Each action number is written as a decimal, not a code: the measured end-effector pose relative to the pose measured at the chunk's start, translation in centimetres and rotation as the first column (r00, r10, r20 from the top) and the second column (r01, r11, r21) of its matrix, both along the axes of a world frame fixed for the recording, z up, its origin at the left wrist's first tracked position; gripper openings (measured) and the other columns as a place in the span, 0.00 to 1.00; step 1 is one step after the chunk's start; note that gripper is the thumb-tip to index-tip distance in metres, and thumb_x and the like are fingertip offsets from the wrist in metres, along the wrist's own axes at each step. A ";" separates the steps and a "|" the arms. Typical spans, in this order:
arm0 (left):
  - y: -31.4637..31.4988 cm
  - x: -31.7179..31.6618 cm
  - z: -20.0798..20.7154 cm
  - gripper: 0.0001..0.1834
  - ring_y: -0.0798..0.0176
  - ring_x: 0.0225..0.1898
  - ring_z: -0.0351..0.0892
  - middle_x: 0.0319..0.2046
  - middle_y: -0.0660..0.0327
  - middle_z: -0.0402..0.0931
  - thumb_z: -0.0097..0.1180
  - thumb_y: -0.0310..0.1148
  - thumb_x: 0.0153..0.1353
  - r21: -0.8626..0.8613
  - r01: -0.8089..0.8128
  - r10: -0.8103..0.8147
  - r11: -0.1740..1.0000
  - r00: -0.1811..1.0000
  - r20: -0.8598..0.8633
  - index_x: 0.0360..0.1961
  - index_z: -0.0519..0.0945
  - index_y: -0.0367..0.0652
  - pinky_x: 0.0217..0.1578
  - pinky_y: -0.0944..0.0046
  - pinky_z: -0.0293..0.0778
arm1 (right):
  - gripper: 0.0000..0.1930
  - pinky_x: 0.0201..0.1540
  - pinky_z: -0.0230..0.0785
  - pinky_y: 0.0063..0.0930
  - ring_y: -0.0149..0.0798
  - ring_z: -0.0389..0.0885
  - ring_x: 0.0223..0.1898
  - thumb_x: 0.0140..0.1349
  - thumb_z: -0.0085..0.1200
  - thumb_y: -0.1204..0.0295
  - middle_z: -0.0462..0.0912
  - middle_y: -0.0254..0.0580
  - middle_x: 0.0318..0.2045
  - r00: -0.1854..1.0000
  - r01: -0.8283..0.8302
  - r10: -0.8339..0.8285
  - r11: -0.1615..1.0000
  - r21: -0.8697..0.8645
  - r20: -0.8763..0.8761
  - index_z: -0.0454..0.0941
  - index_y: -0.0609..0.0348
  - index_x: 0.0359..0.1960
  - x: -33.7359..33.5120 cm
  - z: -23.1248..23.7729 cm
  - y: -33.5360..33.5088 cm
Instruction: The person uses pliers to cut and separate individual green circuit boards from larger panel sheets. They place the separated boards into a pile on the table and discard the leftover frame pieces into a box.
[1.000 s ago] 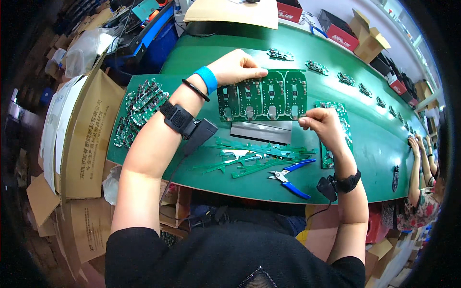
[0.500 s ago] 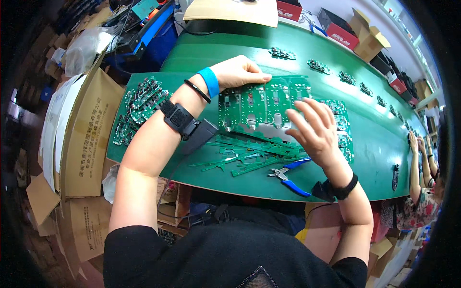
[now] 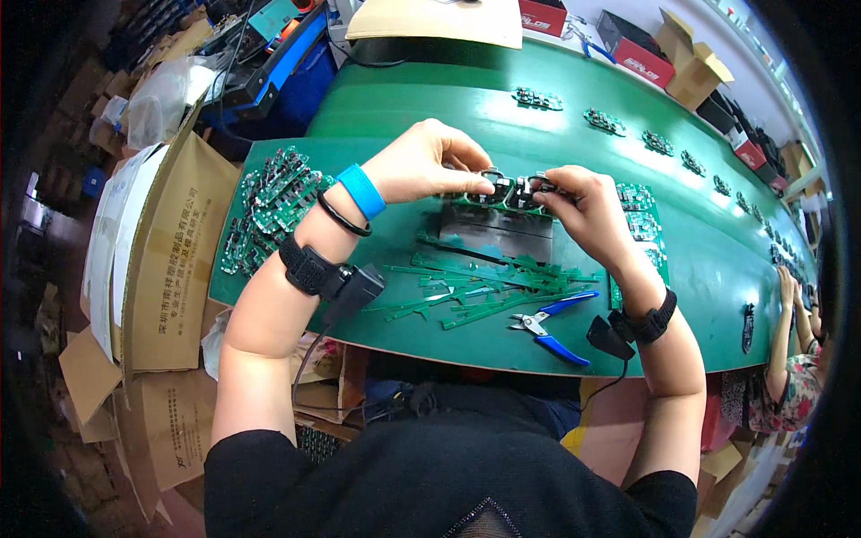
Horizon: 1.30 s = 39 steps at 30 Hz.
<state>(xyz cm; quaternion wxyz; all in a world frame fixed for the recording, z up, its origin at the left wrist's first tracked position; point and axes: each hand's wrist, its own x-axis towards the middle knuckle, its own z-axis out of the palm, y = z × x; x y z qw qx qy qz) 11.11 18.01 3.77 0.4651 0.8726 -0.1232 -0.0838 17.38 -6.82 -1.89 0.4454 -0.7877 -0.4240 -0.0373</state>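
Both my hands hold a green circuit board panel point(image 3: 508, 194) above the bench, its black parts showing between them. My left hand point(image 3: 434, 161) pinches the left end between thumb and fingers. At the right end, the fingers of my right hand point(image 3: 583, 204) are closed on it. Just under the panel lies a dark grey rectangular block point(image 3: 496, 235). Loose green board strips point(image 3: 484, 285) are heaped nearer to me. Beside them rest blue-handled nippers point(image 3: 549, 330) with the jaws apart. More board panels point(image 3: 639, 224) sit to the right, partly behind my right hand.
A pile of populated boards point(image 3: 274, 208) lies on the left of the green bench point(image 3: 421, 99). Several boards point(image 3: 604, 122) stand in a row along the far side. Cardboard boxes point(image 3: 166, 260) flank the bench at left. A co-worker's hands point(image 3: 789, 291) are at far right.
The panel has turned from lying broad and flat to view to being tilted, with its black parts showing. My right hand has gone from open to gripping its right end.
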 end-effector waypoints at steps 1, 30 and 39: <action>0.1 0.1 -0.3 0.15 0.71 0.36 0.79 0.35 0.59 0.83 0.67 0.31 0.56 0.011 -0.024 0.024 1.000 1.000 0.013 0.42 0.83 0.33 0.42 0.69 0.76 | 0.10 0.35 0.71 0.37 0.53 0.81 0.33 0.54 0.60 0.72 0.80 0.54 0.30 1.000 0.010 -0.010 1.000 -0.006 0.003 0.81 0.64 0.36 0.2 0.1 0.2; 3.4 8.8 -4.5 0.20 0.73 0.32 0.76 0.31 0.64 0.81 0.69 0.39 0.53 0.239 -0.066 0.119 0.969 0.969 -0.215 0.44 0.82 0.39 0.35 0.71 0.73 | 0.17 0.36 0.72 0.30 0.33 0.80 0.29 0.59 0.59 0.61 0.84 0.46 0.27 0.974 0.030 -0.074 0.979 -0.199 -0.215 0.82 0.66 0.38 9.2 -4.1 4.6; 5.1 8.7 -4.1 0.15 0.72 0.29 0.74 0.30 0.64 0.81 0.71 0.37 0.50 -0.130 -0.432 0.407 0.893 0.896 -0.178 0.35 0.81 0.42 0.30 0.73 0.67 | 0.15 0.38 0.72 0.26 0.29 0.79 0.31 0.57 0.58 0.66 0.85 0.43 0.29 0.931 0.032 -0.069 0.994 -0.109 -0.359 0.83 0.69 0.38 9.7 -5.5 3.9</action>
